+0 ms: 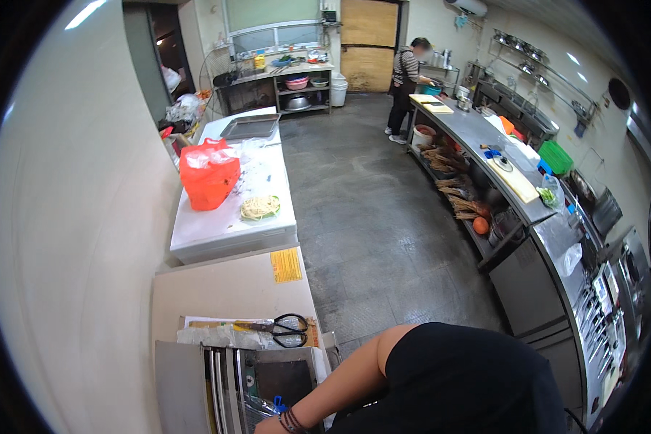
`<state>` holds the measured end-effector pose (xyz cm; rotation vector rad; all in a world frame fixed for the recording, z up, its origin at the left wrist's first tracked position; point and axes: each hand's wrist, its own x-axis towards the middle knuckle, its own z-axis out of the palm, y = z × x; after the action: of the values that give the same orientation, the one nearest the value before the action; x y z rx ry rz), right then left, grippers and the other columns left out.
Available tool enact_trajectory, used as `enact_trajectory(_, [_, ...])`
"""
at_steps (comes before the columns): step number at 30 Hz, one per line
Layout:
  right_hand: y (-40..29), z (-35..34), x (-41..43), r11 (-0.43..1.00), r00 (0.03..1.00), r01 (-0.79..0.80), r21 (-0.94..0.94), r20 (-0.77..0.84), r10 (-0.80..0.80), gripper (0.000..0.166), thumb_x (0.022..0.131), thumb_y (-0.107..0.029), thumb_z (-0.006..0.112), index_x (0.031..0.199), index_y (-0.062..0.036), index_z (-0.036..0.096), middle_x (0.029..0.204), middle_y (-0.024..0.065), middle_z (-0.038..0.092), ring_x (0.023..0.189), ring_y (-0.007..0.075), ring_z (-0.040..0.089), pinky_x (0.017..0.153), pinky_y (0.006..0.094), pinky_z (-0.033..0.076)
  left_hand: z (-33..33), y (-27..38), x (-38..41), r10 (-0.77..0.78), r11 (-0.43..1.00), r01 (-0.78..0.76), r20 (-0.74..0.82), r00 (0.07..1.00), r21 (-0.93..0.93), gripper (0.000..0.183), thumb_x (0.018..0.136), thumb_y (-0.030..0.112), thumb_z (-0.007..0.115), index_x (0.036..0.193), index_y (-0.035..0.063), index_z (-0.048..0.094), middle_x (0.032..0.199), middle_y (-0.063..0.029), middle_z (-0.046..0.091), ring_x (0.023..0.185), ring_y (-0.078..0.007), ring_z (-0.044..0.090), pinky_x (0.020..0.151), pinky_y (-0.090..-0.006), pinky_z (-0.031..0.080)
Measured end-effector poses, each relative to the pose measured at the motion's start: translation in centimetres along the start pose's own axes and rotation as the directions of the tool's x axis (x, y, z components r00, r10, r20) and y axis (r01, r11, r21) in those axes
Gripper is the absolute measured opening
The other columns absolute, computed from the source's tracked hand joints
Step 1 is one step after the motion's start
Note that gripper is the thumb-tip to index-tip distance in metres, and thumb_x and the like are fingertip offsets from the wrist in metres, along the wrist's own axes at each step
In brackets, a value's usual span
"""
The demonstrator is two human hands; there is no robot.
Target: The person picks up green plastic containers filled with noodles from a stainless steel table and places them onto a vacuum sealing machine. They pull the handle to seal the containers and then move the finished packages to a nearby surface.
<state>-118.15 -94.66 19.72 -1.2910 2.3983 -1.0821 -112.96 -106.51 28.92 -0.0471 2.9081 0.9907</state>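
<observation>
My right hand (269,426) is cut off by the bottom edge, with dark bead bracelets at the wrist; its fingers are hidden. It is at a grey metal machine with rollers (215,380) and a dark flat plate (285,377), which looks like a film-wrapping machine. Crinkled clear plastic (263,406) and a small blue piece (279,403) lie just beyond the hand. Whether it grips anything cannot be seen. My left hand is out of view. Black-handled scissors (282,329) rest behind the machine on cardboard and clear plastic.
A white chest freezer (211,235) carries a red plastic bag (209,173), a heap of pale strips (260,207) and a metal tray (250,126). Right of the floor aisle (358,217) runs a steel counter (483,138) with chopping boards. A person (404,87) stands at its far end.
</observation>
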Motion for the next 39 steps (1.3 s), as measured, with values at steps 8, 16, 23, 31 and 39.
enact_trajectory(8, [0.9,-5.4,-7.3,0.987,0.965,-0.108,-0.118,-0.252,0.076,0.035,0.069,-0.024,0.07,0.094,-0.0013,0.062,0.099,0.014,0.061,0.104,0.0312,0.055,0.088,0.0429,0.043,0.6,0.2,0.4,-0.001,1.0,0.002,0.008,1.0,-0.031,0.037,0.097,0.031,0.046,0.118,0.0025,0.056,0.119,-0.0132,0.059,0.107,-0.0306,0.057,0.092,-0.0418,0.044])
enact_trajectory(16, [2.6,-4.7,-8.7,0.916,0.958,0.192,-0.352,-0.135,-0.252,0.019,0.083,-0.018,0.056,0.088,0.0001,0.056,0.091,0.0168,0.058,0.085,0.0346,0.061,0.067,0.0449,0.051,1.7,0.5,0.5,0.002,0.995,-0.001,0.019,1.0,-0.099,0.04,0.097,0.034,0.044,0.121,0.0028,0.053,0.121,-0.0131,0.058,0.109,-0.0305,0.057,0.093,-0.0418,0.044])
enact_trajectory(23, [5.3,-8.2,-14.1,0.932,0.985,-0.166,-0.321,-0.091,0.144,0.019,0.085,-0.016,0.052,0.094,0.0004,0.051,0.091,0.017,0.055,0.079,0.0335,0.061,0.064,0.0432,0.052,2.4,0.5,0.4,-0.037,0.981,0.042,0.033,0.999,-0.191,0.043,0.097,0.036,0.043,0.123,0.003,0.052,0.123,-0.0129,0.057,0.11,-0.0304,0.056,0.094,-0.0418,0.044])
enact_trajectory(31, [1.1,-3.7,-10.9,0.884,0.851,-0.385,-0.264,-0.473,0.229,0.018,0.081,-0.015,0.053,0.096,-0.004,0.052,0.094,0.013,0.055,0.084,0.0309,0.058,0.069,0.0403,0.05,3.4,1.0,-0.1,-0.075,0.958,0.083,0.039,0.996,-0.273,0.047,0.098,0.039,0.041,0.126,0.0033,0.049,0.125,-0.0128,0.056,0.111,-0.0302,0.056,0.094,-0.0418,0.044])
enact_trajectory(39, [1.5,-1.3,-16.1,0.979,0.972,-0.047,-0.198,-0.235,-0.001,0.027,0.084,-0.029,0.062,0.089,-0.0041,0.053,0.084,0.012,0.054,0.083,0.0327,0.057,0.069,0.0422,0.049,4.0,1.3,-1.1,-0.145,0.922,0.148,0.036,0.989,-0.358,0.05,0.098,0.042,0.039,0.129,0.0036,0.047,0.127,-0.0126,0.055,0.113,-0.0301,0.055,0.095,-0.0418,0.044])
